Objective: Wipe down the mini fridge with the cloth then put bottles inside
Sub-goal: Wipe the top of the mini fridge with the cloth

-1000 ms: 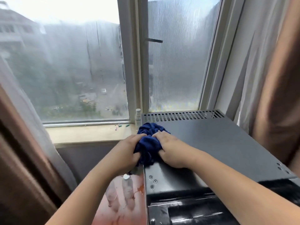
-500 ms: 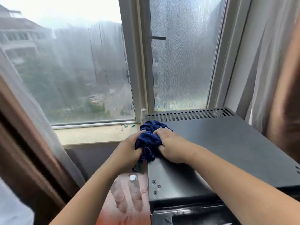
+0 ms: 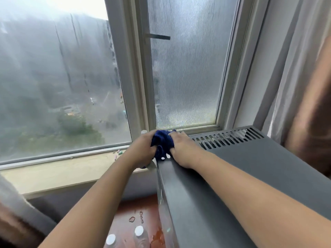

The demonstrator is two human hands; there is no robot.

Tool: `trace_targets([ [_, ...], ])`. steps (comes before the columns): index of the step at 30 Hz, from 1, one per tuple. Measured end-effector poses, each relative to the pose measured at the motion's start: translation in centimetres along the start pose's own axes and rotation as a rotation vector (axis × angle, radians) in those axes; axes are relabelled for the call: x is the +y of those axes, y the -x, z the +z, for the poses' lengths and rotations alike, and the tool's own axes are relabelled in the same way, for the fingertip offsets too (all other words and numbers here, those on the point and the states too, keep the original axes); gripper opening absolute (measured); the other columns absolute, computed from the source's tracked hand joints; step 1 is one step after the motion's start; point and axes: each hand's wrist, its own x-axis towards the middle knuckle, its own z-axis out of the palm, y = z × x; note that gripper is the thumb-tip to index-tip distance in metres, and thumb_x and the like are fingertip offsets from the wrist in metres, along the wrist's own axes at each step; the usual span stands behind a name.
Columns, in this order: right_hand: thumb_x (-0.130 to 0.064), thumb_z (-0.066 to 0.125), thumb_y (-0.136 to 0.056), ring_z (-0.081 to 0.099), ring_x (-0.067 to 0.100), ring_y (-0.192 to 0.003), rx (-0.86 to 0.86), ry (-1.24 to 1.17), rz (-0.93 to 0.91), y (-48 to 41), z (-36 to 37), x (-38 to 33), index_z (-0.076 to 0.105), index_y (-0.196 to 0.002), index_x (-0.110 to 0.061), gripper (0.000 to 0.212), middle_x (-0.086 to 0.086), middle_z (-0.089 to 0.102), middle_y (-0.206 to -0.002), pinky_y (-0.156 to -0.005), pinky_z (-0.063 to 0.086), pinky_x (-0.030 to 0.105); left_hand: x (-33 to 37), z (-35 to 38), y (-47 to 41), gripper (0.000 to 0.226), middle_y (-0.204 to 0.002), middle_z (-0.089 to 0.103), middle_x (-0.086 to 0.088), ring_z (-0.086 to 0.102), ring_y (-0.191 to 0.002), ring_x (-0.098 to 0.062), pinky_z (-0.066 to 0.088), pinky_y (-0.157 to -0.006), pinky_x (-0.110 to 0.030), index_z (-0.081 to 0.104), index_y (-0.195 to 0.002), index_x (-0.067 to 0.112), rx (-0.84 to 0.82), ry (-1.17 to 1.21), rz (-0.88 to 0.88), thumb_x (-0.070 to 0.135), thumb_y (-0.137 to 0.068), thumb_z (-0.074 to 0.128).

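The left grip (image 3: pixel 143 152) and the right grip (image 3: pixel 180 149) are both clenched on the blue cloth (image 3: pixel 162 141). The cloth is bunched between them at the far left corner of the mini fridge (image 3: pixel 250 169) top, and part of it hangs over the left edge. The likeliest mishap sits just behind the left grip, where a small white-capped bottle (image 3: pixel 144 131) stands on the windowsill (image 3: pixel 53 174). It is touching or nearly touching the knuckles (which of the two cannot be told), and a push outward would probably tip it against the window. Just right of the right grip run the vent slots (image 3: pixel 227 138), where a fold of cloth dragged across could catch. Well below the grips, under the left forearm, two capped bottles (image 3: pixel 139 230) stand on the reddish surface (image 3: pixel 129 210) beside the fridge wall. A dropped cloth or a lowered elbow may knock them. Small coloured bits (image 3: pixel 119 152) lie on the sill left of the left grip. A brown curtain (image 3: pixel 311 104) hangs far right of the grips, crowding that side of the fridge. Wiping looks unfinished, and the bottles are not yet inside
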Motion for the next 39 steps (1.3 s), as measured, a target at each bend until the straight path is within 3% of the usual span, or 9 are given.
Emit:
trace_targets([
  [6, -0.021, 0.051, -0.099, 0.048, 0.033, -0.131, -0.036, -0.024, 0.018, 1.1, -0.8, 0.1, 0.046, -0.139, -0.019, 0.04, 0.012, 0.05, -0.139, -0.109, 0.039, 0.041, -0.6, -0.1, -0.4, 0.057, -0.107, 0.07, -0.006, 0.061, -0.066, -0.018, 0.04, -0.046, -0.015, 0.055, -0.134, 0.028, -0.03, -0.109, 0.043, -0.002, -0.087, 0.043],
  [9, -0.015, 0.051, -0.1, 0.048, 0.03, -0.13, -0.09, -0.008, -0.027, 3.7, -2.1, 0.2, 0.048, -0.138, -0.018, 0.039, 0.009, 0.052, -0.141, -0.104, 0.037, 0.035, -0.8, 0.9, 2.0, 0.066, -0.14, 0.057, 0.001, 0.058, -0.121, -0.023, 0.042, -0.092, -0.018, 0.05, -0.144, 0.025, 0.005, -0.176, 0.123, -0.004, -0.085, 0.05],
  [11, -0.014, 0.052, -0.099, 0.051, 0.028, -0.128, -0.121, 0.002, -0.057, 6.0, -2.9, 0.5, 0.049, -0.136, -0.02, 0.037, 0.007, 0.055, -0.139, -0.103, 0.037, 0.035, -0.4, 1.5, 4.1, 0.07, -0.15, 0.051, 0.002, 0.05, -0.134, -0.021, 0.034, -0.106, -0.023, 0.046, -0.149, 0.025, 0.01, -0.194, 0.149, -0.003, -0.084, 0.053],
  [17, -0.022, 0.055, -0.102, 0.057, 0.025, -0.122, -0.142, 0.012, -0.137, 14.9, -4.1, 2.2, 0.052, -0.133, -0.029, 0.032, 0.0, 0.061, -0.135, -0.105, 0.044, 0.039, 2.9, 3.6, 12.5, 0.067, -0.143, 0.058, 0.004, 0.052, -0.128, -0.015, 0.029, -0.098, -0.011, 0.051, -0.146, 0.028, 0.014, -0.194, 0.209, -0.001, -0.086, 0.059],
  [26, -0.023, 0.063, -0.099, 0.059, 0.014, -0.12, -0.14, -0.141, -0.25, 27.2, -5.6, 6.6, 0.058, -0.134, -0.038, 0.039, -0.01, 0.065, -0.131, -0.106, 0.044, 0.029, 9.2, 8.1, 23.6, 0.072, -0.135, 0.058, 0.024, 0.056, -0.124, -0.009, 0.044, -0.103, -0.03, 0.049, -0.145, 0.041, 0.007, -0.205, 0.184, 0.007, -0.083, 0.06],
  [30, -0.02, 0.066, -0.098, 0.059, 0.012, -0.12, -0.077, -0.163, -0.286, 32.1, -6.0, 10.5, 0.06, -0.134, -0.034, 0.039, -0.011, 0.065, -0.13, -0.11, 0.042, 0.025, 13.0, 11.7, 26.5, 0.061, -0.133, 0.051, 0.037, 0.05, -0.125, 0.007, 0.03, -0.1, 0.0, 0.051, -0.143, 0.044, 0.016, -0.187, 0.227, 0.026, -0.086, 0.061],
  [32, -0.017, 0.066, -0.098, 0.053, 0.007, -0.124, -0.028, -0.176, -0.282, 34.3, -6.5, 12.5, 0.061, -0.136, -0.029, 0.04, -0.009, 0.064, -0.135, -0.108, 0.03, 0.004, 14.8, 13.8, 27.2, 0.061, -0.143, 0.05, 0.03, 0.045, -0.133, 0.005, 0.029, -0.105, -0.006, 0.05, -0.144, 0.045, 0.001, -0.187, 0.229, 0.022, -0.089, 0.066],
  [35, -0.013, 0.064, -0.097, 0.054, 0.006, -0.122, 0.029, -0.194, -0.255, 36.9, -7.1, 15.6, 0.062, -0.135, -0.026, 0.04, -0.007, 0.065, -0.132, -0.108, 0.033, 0.008, 17.5, 17.1, 27.4, 0.058, -0.148, 0.048, 0.027, 0.045, -0.138, -0.002, 0.033, -0.11, -0.02, 0.049, -0.145, 0.045, 0.011, -0.185, 0.267, 0.027, -0.092, 0.067],
  [39, -0.006, 0.062, -0.093, 0.049, 0.007, -0.125, 0.151, -0.154, -0.175, 39.4, -8.1, 20.2, 0.064, -0.131, -0.019, 0.041, 0.001, 0.066, -0.132, -0.099, 0.022, -0.007, 21.4, 21.7, 26.2, 0.055, -0.152, 0.047, 0.019, 0.044, -0.138, -0.011, 0.035, -0.112, -0.028, 0.045, -0.148, 0.039, 0.048, -0.242, 0.332, 0.033, -0.096, 0.063],
])
